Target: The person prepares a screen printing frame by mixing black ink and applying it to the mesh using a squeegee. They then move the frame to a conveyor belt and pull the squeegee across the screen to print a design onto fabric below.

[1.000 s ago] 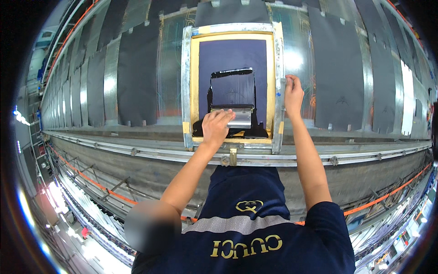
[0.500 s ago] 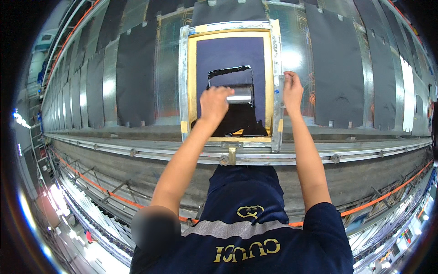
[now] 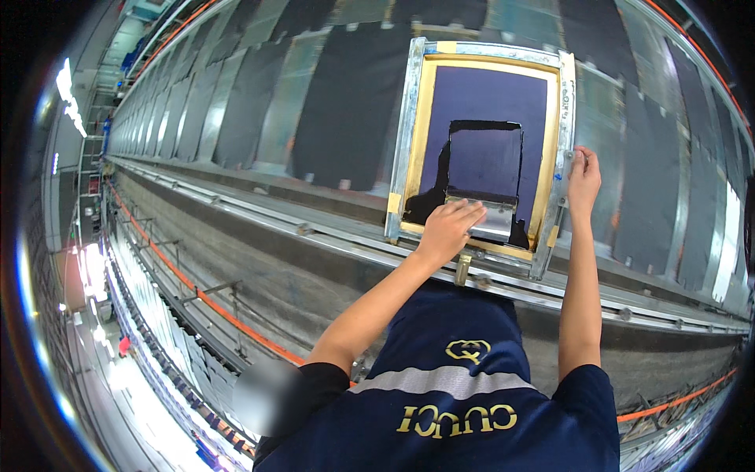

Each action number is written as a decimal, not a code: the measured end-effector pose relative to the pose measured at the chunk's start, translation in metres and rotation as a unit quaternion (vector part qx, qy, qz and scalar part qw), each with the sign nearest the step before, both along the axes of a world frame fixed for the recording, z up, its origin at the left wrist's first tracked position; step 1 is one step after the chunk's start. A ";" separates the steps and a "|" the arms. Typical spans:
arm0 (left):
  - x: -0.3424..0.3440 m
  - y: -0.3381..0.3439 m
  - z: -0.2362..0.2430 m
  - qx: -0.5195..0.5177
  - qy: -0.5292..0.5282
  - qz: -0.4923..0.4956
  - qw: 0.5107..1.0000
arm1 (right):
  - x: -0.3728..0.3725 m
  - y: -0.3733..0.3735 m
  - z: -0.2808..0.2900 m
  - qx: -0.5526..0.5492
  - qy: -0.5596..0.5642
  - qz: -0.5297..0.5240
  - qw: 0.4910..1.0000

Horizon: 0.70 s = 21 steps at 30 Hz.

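Observation:
A screen printing frame, metal with a yellow inner border, lies over the long table in front of me. Its dark purple mesh carries wet black ink along the left and near sides, and a dark band edges a rectangle in the middle. Near the frame's close end my left hand is closed on a metal squeegee, whose blade touches the mesh. My right hand is closed at the outer edge of the frame's right side, fingertips against the metal.
Dark fabric panels lie in rows along the table to both sides. A metal rail runs along the table's near edge, with a brass-coloured catch under the frame. An orange bar crosses below at the left.
The squeegee has come toward me with my left hand, down to the mesh's near end. A printed-looking rectangle now shows behind it. My right hand stays at the frame; the view has turned.

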<state>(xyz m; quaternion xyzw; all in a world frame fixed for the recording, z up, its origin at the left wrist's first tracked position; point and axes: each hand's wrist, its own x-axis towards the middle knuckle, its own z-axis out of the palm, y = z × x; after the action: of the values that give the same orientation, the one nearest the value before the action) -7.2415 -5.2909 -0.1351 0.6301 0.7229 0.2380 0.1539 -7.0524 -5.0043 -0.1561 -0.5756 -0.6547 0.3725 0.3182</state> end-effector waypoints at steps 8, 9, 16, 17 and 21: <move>-0.231 -0.118 -0.010 -0.040 0.013 0.037 0.998 | -0.235 -0.135 -0.029 -0.008 0.056 -0.002 0.998; -0.259 -0.132 -0.011 -0.051 0.016 0.041 0.998 | -0.262 -0.152 -0.033 -0.022 0.049 -0.007 0.999; -0.341 -0.181 -0.021 -0.011 0.002 0.058 0.998 | -0.342 -0.195 -0.054 -0.020 0.046 -0.012 0.999; -0.343 -0.189 -0.023 0.002 -0.004 0.064 0.998 | -0.344 -0.197 -0.054 -0.026 0.035 -0.009 0.999; -0.352 -0.213 -0.023 0.019 0.022 0.043 0.999 | -0.354 -0.198 -0.053 -0.025 -0.009 -0.018 0.999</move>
<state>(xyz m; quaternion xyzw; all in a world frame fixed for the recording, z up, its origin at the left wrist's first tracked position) -7.5931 -5.5037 -0.1582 0.6066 0.7479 0.2436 0.1157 -7.4064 -5.2023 -0.2095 -0.5983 -0.6378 0.3774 0.3046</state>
